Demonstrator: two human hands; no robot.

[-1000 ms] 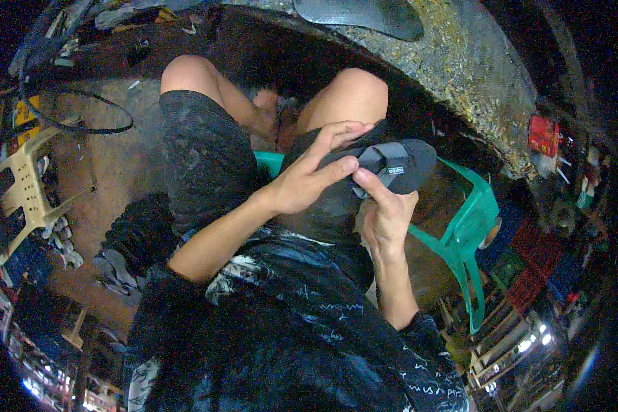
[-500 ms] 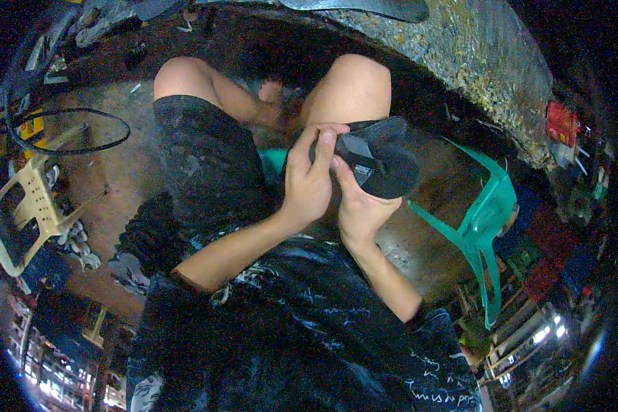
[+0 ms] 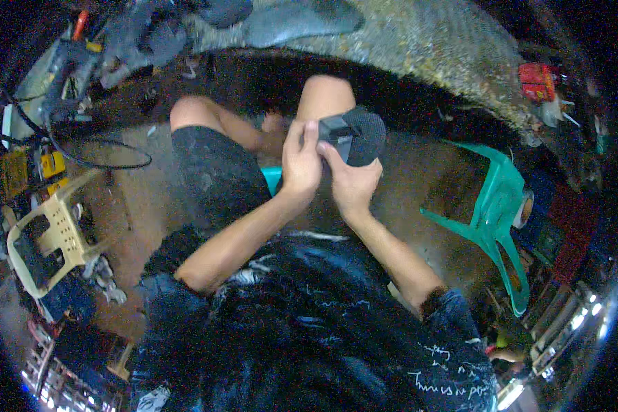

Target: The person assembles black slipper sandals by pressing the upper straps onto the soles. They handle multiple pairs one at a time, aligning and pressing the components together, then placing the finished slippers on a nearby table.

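Observation:
Above my lap, both hands hold a dark slipper-like item (image 3: 369, 136) with a rounded, textured end. A smooth grey-black band or block (image 3: 336, 135) sits across its near left part; the exact kind is hard to make out. My left hand (image 3: 301, 161) grips the left side, fingers pointing away from me. My right hand (image 3: 353, 180) holds the near side from below, its thumb pressed on the band. Some of the right fingers are hidden beneath the item. Both hands are closed and nearly touch each other.
A green plastic chair (image 3: 496, 202) lies to the right, a cream plastic chair (image 3: 67, 230) to the left. A black cable loop (image 3: 110, 166) hangs near a yellow object (image 3: 53, 165). Ahead is a rough, speckled worktop (image 3: 419, 51) bearing a flat dark piece (image 3: 302, 24). A red packet (image 3: 535, 81) lies at its right.
The slipper-like item has turned in my hands, showing its textured round end; its two rounded lobes and pale label no longer show. My head view has shifted, showing more of the worktop.

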